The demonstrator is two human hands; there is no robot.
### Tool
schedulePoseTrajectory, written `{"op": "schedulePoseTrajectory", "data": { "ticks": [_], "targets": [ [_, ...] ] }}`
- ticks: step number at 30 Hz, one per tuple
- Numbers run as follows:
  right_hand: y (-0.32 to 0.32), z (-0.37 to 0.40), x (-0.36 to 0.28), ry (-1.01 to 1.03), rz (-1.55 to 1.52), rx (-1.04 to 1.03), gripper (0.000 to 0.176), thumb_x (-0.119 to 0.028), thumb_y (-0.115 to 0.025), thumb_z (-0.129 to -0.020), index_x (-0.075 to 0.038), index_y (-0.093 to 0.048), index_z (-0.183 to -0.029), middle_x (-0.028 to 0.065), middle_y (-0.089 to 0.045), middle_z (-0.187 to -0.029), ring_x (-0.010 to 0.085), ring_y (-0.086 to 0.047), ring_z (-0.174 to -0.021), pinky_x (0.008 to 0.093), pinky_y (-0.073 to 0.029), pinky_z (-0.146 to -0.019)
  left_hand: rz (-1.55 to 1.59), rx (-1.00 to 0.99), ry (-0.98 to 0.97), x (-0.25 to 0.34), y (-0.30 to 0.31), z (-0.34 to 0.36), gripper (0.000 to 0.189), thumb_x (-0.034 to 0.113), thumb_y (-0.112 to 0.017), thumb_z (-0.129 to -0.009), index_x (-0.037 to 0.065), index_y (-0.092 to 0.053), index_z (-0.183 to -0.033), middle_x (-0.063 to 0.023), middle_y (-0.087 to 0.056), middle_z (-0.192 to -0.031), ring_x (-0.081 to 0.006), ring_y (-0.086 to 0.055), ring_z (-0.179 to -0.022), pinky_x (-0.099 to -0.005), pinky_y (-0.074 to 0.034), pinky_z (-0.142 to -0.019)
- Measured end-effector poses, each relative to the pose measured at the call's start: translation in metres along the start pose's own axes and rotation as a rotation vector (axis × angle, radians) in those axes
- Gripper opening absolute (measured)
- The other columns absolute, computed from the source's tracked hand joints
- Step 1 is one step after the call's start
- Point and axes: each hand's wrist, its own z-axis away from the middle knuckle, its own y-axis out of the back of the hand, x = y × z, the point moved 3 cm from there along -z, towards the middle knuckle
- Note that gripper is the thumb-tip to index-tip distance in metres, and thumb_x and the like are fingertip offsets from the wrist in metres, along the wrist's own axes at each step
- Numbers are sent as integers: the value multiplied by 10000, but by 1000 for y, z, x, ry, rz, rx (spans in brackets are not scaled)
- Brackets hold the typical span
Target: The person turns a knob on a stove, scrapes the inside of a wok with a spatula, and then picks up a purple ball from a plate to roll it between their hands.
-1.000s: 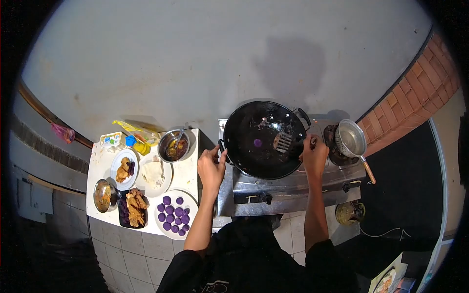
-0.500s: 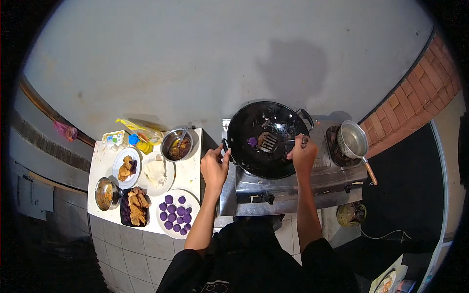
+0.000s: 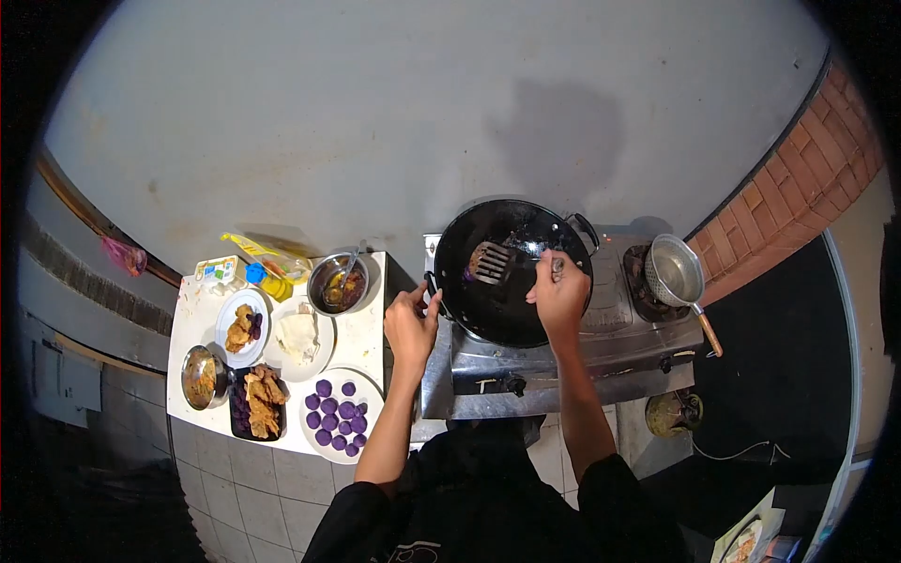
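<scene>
A black wok [image 3: 497,319] sits on the steel stove [image 3: 601,375]. At its left side, my left hand [image 3: 410,324] is closed around the wok's dark side handle [image 3: 432,284]. My right hand [image 3: 560,300], above the wok's right half, grips a slotted spatula [image 3: 491,264] by its handle. The spatula's slotted blade lies in the left part of the wok. Against the blade's left edge is a small brown and purple piece of food [image 3: 475,259], partly covered by it. The inside of the wok glistens around the blade.
Left of the stove, a white table holds a plate of purple balls [image 3: 374,413], a plate with white dough [image 3: 298,338], a tray of fried pieces [image 3: 264,399], metal bowls and a yellow bottle [image 3: 272,283]. A wooden-handled pot [image 3: 676,270] stands on the right burner.
My right hand has moved left and up with the spatula. The blade has shifted left, to the food piece. My left hand stays at the wok's handle.
</scene>
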Motion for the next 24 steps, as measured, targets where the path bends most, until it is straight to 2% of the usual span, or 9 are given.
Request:
{"op": "schedulePoseTrajectory", "data": {
  "ticks": [5, 8, 17, 20, 24],
  "targets": [
    [-5, 0, -1, 13, 3, -36, 239, -113, -593, -987, 61, -632, -828, 85, -583, -529, 133, -596, -429, 296, -463, -420, 11, 21, -23, -4, -2, 1, 332, 265, -761, -877, 12, -755, -1092, -137, -617, -704, -271, -614, -574, -399, -478, -591],
    [3, -1, -2, 55, 48, -4, 259, -141, -582, -1006, 75, -667, -893, 57, -577, -521, 119, -590, -425, 266, -474, -398, 6, 33, -31, -5, -2, 1, 331, 272, -758, -879, 19, -757, -1092, -135, -616, -704, -270, -616, -572, -397, -478, -589],
    [8, 1, 26, -13, 89, 0, 278, -163, -572, -1012, 73, -667, -900, 69, -581, -522, 132, -597, -419, 281, -482, -392, -32, -8, 2, -1, 1, 0, 326, 260, -766, -870, 24, -757, -1095, -135, -623, -713, -274, -629, -584, -407, -484, -602],
    [21, 2, 28, -113, 81, 36, 266, -150, -593, -990, 68, -656, -853, 109, -612, -544, 161, -620, -437, 294, -467, -403, 1, 5, -3, -3, 1, 0, 332, 258, -771, -865, 23, -755, -1098, -135, -630, -716, -274, -632, -590, -408, -486, -607],
    [56, -1, 13, -118, 118, 117, 284, -163, -572, -1004, 91, -668, -922, 109, -618, -563, 152, -611, -439, 297, -470, -411, 16, -4, 20, -2, 2, -1, 336, 261, -778, -857, 23, -756, -1094, -133, -642, -720, -272, -635, -598, -399, -491, -609]
  ]
}}
